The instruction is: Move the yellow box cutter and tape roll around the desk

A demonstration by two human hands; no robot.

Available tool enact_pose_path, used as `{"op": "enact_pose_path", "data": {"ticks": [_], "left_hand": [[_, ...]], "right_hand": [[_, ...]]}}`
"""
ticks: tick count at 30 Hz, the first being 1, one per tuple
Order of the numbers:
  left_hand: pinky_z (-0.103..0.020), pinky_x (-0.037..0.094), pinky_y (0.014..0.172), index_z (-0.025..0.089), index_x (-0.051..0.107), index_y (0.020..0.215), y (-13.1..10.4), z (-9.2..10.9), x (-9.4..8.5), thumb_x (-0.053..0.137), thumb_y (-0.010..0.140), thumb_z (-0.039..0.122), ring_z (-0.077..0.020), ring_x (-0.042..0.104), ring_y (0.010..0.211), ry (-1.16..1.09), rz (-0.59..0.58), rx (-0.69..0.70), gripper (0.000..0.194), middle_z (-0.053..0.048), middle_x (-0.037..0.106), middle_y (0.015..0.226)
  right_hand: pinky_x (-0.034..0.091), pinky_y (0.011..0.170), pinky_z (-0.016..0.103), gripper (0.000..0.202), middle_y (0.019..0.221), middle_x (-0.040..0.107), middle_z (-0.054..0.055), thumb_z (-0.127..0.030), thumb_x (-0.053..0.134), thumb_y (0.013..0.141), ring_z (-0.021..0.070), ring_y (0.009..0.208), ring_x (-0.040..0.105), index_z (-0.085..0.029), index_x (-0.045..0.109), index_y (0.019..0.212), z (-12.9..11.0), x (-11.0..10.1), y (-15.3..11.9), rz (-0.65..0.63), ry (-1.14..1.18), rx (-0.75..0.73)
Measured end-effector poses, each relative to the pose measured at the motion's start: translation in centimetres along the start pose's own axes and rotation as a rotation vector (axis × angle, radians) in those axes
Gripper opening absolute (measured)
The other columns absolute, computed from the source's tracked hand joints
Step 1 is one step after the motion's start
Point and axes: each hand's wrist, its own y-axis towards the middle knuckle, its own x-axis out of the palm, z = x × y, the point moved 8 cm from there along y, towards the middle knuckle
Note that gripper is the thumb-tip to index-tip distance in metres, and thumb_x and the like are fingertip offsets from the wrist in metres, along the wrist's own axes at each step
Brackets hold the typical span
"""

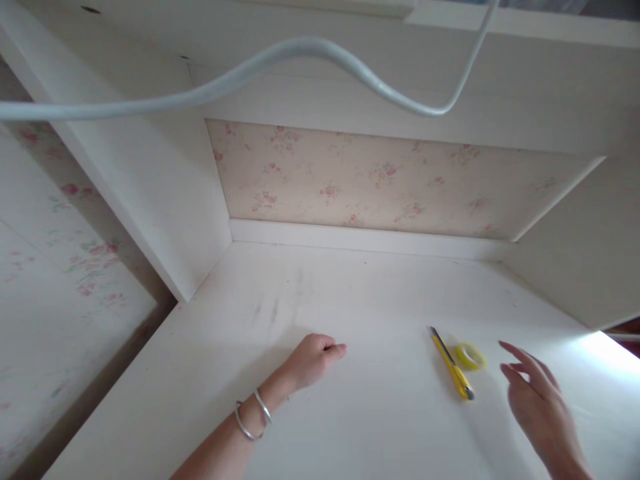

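Observation:
My left hand rests on the white desk top, its fingers curled in a loose fist with the thumb lying along them. Nothing shows in that fist. Two silver bangles circle the left wrist. To the right, a yellow utility knife lies on the desk, its dark blade end pointing away from me. Right beside it is a roll of yellow tape. My right hand hovers just right of the tape, thumb and fingers apart, holding nothing.
A white cable hangs across the top of the view. White side panels stand at left and right. Floral wallpaper covers the back of the recess, below a white shelf.

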Motion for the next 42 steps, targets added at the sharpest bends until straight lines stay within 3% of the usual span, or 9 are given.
{"op": "enact_pose_path", "data": {"ticks": [3, 7, 12, 16, 20, 23, 30, 36, 42], "left_hand": [[-0.025, 0.017, 0.05, 0.018, 0.032, 0.055, -0.1, 0.1, 0.0, 0.045, 0.082, 0.053, -0.0084, 0.025, 0.052, 0.008, 0.01, 0.005, 0.046, 0.007, 0.024, 0.052], [-0.023, 0.024, 0.051, 0.016, 0.045, 0.063, -0.5, 0.5, -0.3, 0.045, 0.083, 0.048, -0.009, 0.035, 0.055, 0.03, 0.055, 0.019, 0.038, 0.006, 0.037, 0.056], [-0.023, 0.04, 0.066, 0.018, 0.058, 0.097, -1.7, 2.1, -0.4, 0.05, 0.083, 0.04, -0.012, 0.05, 0.071, 0.185, 0.145, 0.156, 0.027, 0.0, 0.058, 0.086], [-0.03, 0.041, 0.091, 0.02, 0.05, 0.121, -2.6, 3.3, 0.8, 0.055, 0.081, 0.037, -0.0193, 0.052, 0.101, 0.341, 0.143, 0.272, 0.043, -0.007, 0.055, 0.117], [-0.036, 0.036, 0.1, 0.018, 0.044, 0.128, -2.8, 3.1, 0.9, 0.059, 0.077, 0.032, -0.0254, 0.047, 0.114, 0.519, 0.172, 0.267, 0.055, -0.011, 0.053, 0.122], [-0.037, 0.039, 0.097, 0.018, 0.046, 0.125, -2.5, 2.1, -0.5, 0.055, 0.078, 0.025, -0.0253, 0.051, 0.11, 0.606, 0.224, 0.195, 0.048, -0.011, 0.055, 0.12], [-0.03, 0.038, 0.102, 0.022, 0.037, 0.135, -2.0, 0.7, -3.9, 0.036, 0.076, 0.001, -0.0174, 0.048, 0.118, 0.615, 0.303, 0.16, 0.063, -0.006, 0.049, 0.131], [-0.036, 0.029, 0.112, 0.021, 0.035, 0.137, -2.0, 1.6, -2.6, 0.051, 0.072, 0.008, -0.0212, 0.036, 0.129, 0.638, 0.25, 0.287, 0.068, -0.007, 0.043, 0.139], [-0.04, 0.033, 0.109, 0.021, 0.046, 0.127, -1.4, 1.4, -1.8, 0.05, 0.086, 0.024, -0.0229, 0.042, 0.125, 0.704, 0.291, 0.31, 0.042, -0.008, 0.048, 0.132]], "right_hand": [[0.043, 0.091, 0.043, 0.055, 0.129, 0.052, 0.011, -0.033, 0.04, 0.073, 0.0299, 0.109, 0.055, -0.022, 0.051, 0.126, 2.7, 2.3, 0.5, -0.225, -0.122, -0.142], [0.042, 0.095, 0.041, 0.052, 0.129, 0.053, 0.01, -0.04, 0.043, 0.08, 0.0277, 0.114, 0.053, -0.022, 0.05, 0.127, 1.3, 5.3, -0.9, -0.356, -0.11, -0.171], [0.047, 0.089, 0.039, 0.042, 0.123, 0.057, 0.006, -0.042, 0.044, 0.084, 0.0239, 0.105, 0.058, -0.027, 0.05, 0.123, -7.4, 7.6, -4.2, -0.358, -0.027, -0.177], [0.045, 0.089, 0.039, 0.037, 0.117, 0.059, 0.008, -0.037, 0.049, 0.084, 0.0243, 0.105, 0.056, -0.024, 0.052, 0.118, -15.6, 10.3, -6.7, -0.384, 0.082, -0.262], [0.043, 0.089, 0.036, 0.036, 0.113, 0.062, 0.008, -0.031, 0.054, 0.081, 0.0237, 0.102, 0.055, -0.023, 0.054, 0.116, -21.7, 13.3, -7.8, -0.444, 0.172, -0.348], [0.042, 0.089, 0.036, 0.037, 0.11, 0.063, 0.008, -0.032, 0.057, 0.08, 0.024, 0.101, 0.056, -0.021, 0.055, 0.115, -24.2, 15.0, -7.5, -0.469, 0.187, -0.359], [0.039, 0.091, 0.039, 0.047, 0.112, 0.064, 0.008, -0.033, 0.062, 0.074, 0.0242, 0.104, 0.056, -0.024, 0.053, 0.119, -25.1, 16.3, -7.1, -0.476, 0.198, -0.381], [0.037, 0.099, 0.041, 0.072, 0.122, 0.06, 0.007, -0.015, 0.055, 0.069, 0.0227, 0.117, 0.05, -0.022, 0.034, 0.138, -25.5, 16.2, -8.4, -0.612, 0.371, -0.566], [0.04, 0.1, 0.037, 0.061, 0.122, 0.06, 0.004, -0.01, 0.045, 0.072, 0.0176, 0.114, 0.053, -0.023, 0.039, 0.132, -23.7, 16.2, -6.9, -0.564, 0.499, -0.343]]}}
